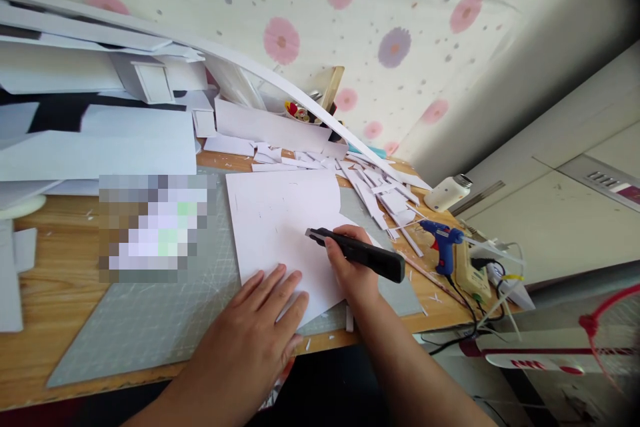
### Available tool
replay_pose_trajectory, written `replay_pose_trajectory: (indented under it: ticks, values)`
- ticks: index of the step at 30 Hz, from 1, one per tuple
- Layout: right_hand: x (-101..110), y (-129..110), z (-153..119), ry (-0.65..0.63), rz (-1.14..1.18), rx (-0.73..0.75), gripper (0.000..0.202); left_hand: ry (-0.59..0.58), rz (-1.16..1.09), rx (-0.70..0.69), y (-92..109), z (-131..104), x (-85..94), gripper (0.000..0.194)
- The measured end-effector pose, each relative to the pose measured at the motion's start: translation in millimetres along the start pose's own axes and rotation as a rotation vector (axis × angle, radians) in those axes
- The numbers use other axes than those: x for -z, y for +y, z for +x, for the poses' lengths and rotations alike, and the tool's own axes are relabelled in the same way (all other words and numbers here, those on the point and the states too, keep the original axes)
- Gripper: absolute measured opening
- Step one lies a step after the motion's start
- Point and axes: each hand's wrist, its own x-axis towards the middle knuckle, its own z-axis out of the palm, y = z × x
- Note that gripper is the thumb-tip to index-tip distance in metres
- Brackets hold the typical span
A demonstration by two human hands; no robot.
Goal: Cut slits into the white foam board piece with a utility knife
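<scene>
My right hand (353,267) is closed around a black utility knife (365,252), its short blade pointing left just over a white sheet (280,213). Whether the blade tip touches the sheet I cannot tell. Fingers spread, my left hand (270,310) lies flat on the lower edge of that sheet. A few small dark marks show on the sheet's upper part. Beneath it is a grey cutting mat (150,320) with a grid.
White offcuts (385,193) are heaped at the back right. A blue glue gun (443,243), a power strip (473,273) with cables and a white bottle (449,192) are on the right. White boards (140,140) pile up at left, near a blurred-out patch (160,230).
</scene>
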Motion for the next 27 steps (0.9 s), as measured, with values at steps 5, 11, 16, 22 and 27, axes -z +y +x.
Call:
replay_pose_trajectory:
  ticks: [5, 11, 16, 22, 27]
  values:
    - [0.1, 0.4, -0.5, 0.017, 0.012, -0.002, 0.013, 0.021, -0.015, 0.01, 0.5, -0.8, -2.2, 0.031]
    - [-0.5, 1.8, -0.5, 0.011, 0.02, -0.005, 0.014, 0.014, -0.034, 0.027, 1.1, -2.1, -2.8, 0.029]
    - [-0.5, 1.4, 0.3, 0.007, 0.001, 0.0, 0.014, 0.019, -0.027, 0.021, 0.5, -2.9, -3.7, 0.03]
    - [-0.8, -0.4, 0.4, 0.005, -0.034, 0.028, 0.012, 0.003, -0.024, 0.007, -1.1, -2.0, -2.9, 0.03]
    - [2.4, -3.9, -1.5, -0.018, -0.078, 0.056, 0.012, -0.026, -0.019, -0.011, -3.8, -1.5, -0.7, 0.028]
